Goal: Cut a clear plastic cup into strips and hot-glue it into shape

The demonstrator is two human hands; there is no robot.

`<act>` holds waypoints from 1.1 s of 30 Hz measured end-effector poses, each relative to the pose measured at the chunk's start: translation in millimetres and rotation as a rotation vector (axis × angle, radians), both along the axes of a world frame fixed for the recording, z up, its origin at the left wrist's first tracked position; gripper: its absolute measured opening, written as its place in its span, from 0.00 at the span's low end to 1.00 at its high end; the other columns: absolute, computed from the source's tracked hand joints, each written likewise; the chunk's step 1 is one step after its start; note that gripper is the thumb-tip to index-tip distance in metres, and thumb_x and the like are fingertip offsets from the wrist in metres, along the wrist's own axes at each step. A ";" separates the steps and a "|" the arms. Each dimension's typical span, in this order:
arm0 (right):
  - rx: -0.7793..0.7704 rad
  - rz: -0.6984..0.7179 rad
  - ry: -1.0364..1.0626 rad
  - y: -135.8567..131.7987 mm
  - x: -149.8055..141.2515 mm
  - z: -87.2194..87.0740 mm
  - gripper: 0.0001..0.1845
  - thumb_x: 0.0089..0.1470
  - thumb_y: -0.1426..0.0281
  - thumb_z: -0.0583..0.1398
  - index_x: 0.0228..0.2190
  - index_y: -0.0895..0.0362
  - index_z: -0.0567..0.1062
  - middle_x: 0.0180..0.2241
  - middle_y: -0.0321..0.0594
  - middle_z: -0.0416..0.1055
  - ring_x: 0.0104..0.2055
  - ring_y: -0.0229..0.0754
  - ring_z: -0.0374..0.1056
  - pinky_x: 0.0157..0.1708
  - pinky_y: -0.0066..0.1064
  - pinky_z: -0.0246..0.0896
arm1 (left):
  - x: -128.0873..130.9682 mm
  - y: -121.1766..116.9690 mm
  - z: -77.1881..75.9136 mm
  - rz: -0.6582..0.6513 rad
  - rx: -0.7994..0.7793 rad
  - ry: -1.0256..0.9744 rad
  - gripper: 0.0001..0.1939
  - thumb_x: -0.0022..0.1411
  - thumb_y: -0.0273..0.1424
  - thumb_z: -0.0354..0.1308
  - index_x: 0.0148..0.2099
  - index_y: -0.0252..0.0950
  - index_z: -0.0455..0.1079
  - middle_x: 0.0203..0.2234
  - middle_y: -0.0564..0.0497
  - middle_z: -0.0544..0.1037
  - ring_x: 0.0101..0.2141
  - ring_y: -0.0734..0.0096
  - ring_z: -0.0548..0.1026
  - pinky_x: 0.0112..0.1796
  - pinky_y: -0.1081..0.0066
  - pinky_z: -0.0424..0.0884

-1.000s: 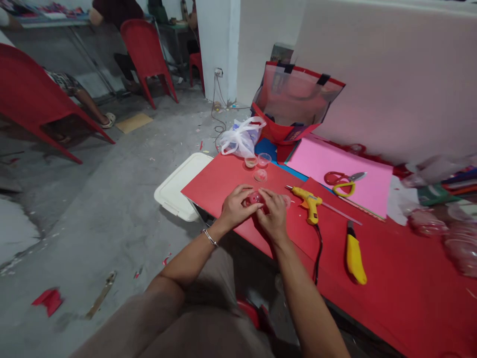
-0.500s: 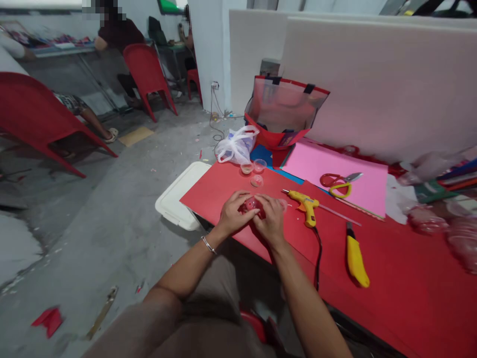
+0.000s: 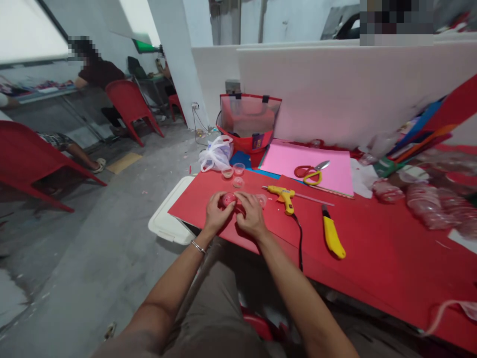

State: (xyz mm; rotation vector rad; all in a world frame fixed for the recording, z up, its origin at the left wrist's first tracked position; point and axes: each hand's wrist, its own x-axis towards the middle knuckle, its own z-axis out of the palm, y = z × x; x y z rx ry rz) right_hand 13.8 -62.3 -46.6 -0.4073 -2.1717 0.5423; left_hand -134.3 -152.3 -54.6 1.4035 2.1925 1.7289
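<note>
Over the red-covered table (image 3: 372,258), my left hand (image 3: 216,213) is closed around a small round clear plastic piece (image 3: 228,200), perhaps a cup or bottle bottom; red shows through it. My right hand (image 3: 251,214) has its fingers bent, the tips at the piece's right side; whether they pinch something there is hidden. Just behind my right hand lies another clear plastic piece (image 3: 262,200). Small clear cups (image 3: 239,169) stand beyond my hands. To the right rests a yellow glue gun (image 3: 283,196) with a glue stick (image 3: 313,198) in its back.
Scissors (image 3: 311,174) lie on pink sheets (image 3: 283,159). A yellow-handled cutter (image 3: 333,233) is nearer. A knotted plastic bag (image 3: 216,153) and a red-trimmed bag (image 3: 249,119) stand behind. Plastic bottles (image 3: 425,201) crowd the right. A person (image 3: 100,69) sits far left.
The view has swung right and up. My right hand has drawn slightly away from the plastic piece, its fingers more bent, while my left hand keeps hold.
</note>
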 end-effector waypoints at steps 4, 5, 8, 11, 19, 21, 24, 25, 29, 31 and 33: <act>0.015 -0.148 0.071 4.1 2.3 1.6 0.30 0.55 0.79 0.54 0.58 0.57 0.76 0.53 0.48 0.78 0.57 0.50 0.72 0.62 0.47 0.66 | -1.3 2.4 -2.0 -0.032 -0.037 0.051 0.17 0.63 0.39 0.67 0.51 0.38 0.75 0.47 0.44 0.82 0.47 0.60 0.79 0.51 0.60 0.75; 0.022 -0.171 0.095 5.3 5.3 4.2 0.29 0.56 0.79 0.54 0.57 0.56 0.77 0.53 0.48 0.79 0.56 0.50 0.72 0.62 0.47 0.66 | -1.5 2.7 -2.6 -0.038 -0.051 0.063 0.18 0.64 0.39 0.67 0.52 0.37 0.75 0.47 0.43 0.82 0.47 0.60 0.80 0.52 0.59 0.75; -0.005 -0.298 0.164 9.3 21.8 13.7 0.27 0.60 0.77 0.53 0.57 0.55 0.77 0.52 0.48 0.79 0.57 0.49 0.71 0.63 0.46 0.65 | -2.4 3.0 -4.4 -0.038 -0.085 0.121 0.18 0.64 0.40 0.67 0.53 0.37 0.76 0.48 0.43 0.83 0.48 0.59 0.79 0.53 0.58 0.74; -0.102 -0.458 0.082 14.4 43.0 17.8 0.26 0.60 0.73 0.56 0.58 0.55 0.77 0.57 0.49 0.75 0.62 0.53 0.69 0.64 0.49 0.66 | -2.5 3.1 -4.1 -0.043 -0.106 0.200 0.18 0.64 0.40 0.67 0.53 0.37 0.77 0.48 0.43 0.83 0.50 0.58 0.79 0.54 0.57 0.73; -0.268 -0.447 -0.200 21.3 52.9 1.0 0.31 0.59 0.65 0.59 0.63 0.57 0.73 0.64 0.54 0.70 0.61 0.58 0.71 0.53 0.47 0.74 | -2.5 2.0 0.1 0.081 -0.223 0.275 0.22 0.67 0.44 0.64 0.58 0.38 0.76 0.54 0.41 0.82 0.57 0.51 0.76 0.61 0.51 0.69; -0.271 -0.405 -0.170 24.1 50.8 -3.8 0.26 0.63 0.65 0.55 0.60 0.57 0.77 0.62 0.54 0.72 0.60 0.56 0.72 0.56 0.47 0.73 | -1.9 2.2 -0.5 0.082 -0.279 0.302 0.23 0.67 0.44 0.65 0.59 0.39 0.76 0.57 0.41 0.81 0.60 0.48 0.75 0.63 0.47 0.65; -0.290 -0.373 -0.044 29.8 51.3 -10.0 0.22 0.65 0.66 0.53 0.50 0.59 0.82 0.53 0.54 0.80 0.54 0.54 0.75 0.59 0.49 0.71 | 0.6 2.6 -1.0 0.082 -0.316 0.328 0.29 0.63 0.43 0.68 0.63 0.39 0.74 0.62 0.38 0.77 0.64 0.43 0.71 0.66 0.41 0.60; -0.302 -0.372 0.006 31.3 52.1 -11.2 0.21 0.64 0.66 0.53 0.47 0.59 0.84 0.49 0.54 0.81 0.52 0.54 0.76 0.58 0.50 0.71 | 1.7 2.6 -0.8 0.088 -0.303 0.331 0.31 0.62 0.43 0.69 0.65 0.39 0.72 0.63 0.37 0.76 0.65 0.41 0.70 0.66 0.40 0.59; -0.407 -0.378 0.139 30.9 54.9 -8.1 0.19 0.62 0.62 0.57 0.41 0.57 0.85 0.44 0.51 0.84 0.47 0.53 0.78 0.55 0.51 0.72 | 5.3 -0.2 2.5 0.096 -0.189 0.360 0.31 0.60 0.37 0.69 0.64 0.39 0.71 0.64 0.36 0.73 0.65 0.41 0.69 0.66 0.40 0.58; -0.498 -0.356 0.175 27.6 56.1 -2.1 0.18 0.60 0.60 0.59 0.41 0.55 0.86 0.43 0.48 0.84 0.46 0.53 0.79 0.55 0.50 0.72 | 7.5 -3.9 6.1 0.091 -0.120 0.370 0.25 0.61 0.34 0.67 0.60 0.40 0.74 0.63 0.37 0.74 0.64 0.44 0.70 0.66 0.42 0.60; -0.618 -0.316 0.211 23.9 58.4 5.1 0.18 0.59 0.59 0.61 0.41 0.55 0.86 0.42 0.46 0.85 0.45 0.51 0.79 0.55 0.49 0.72 | 11.6 -8.2 11.1 0.078 -0.045 0.362 0.18 0.62 0.33 0.65 0.55 0.40 0.76 0.60 0.39 0.76 0.62 0.47 0.72 0.65 0.45 0.63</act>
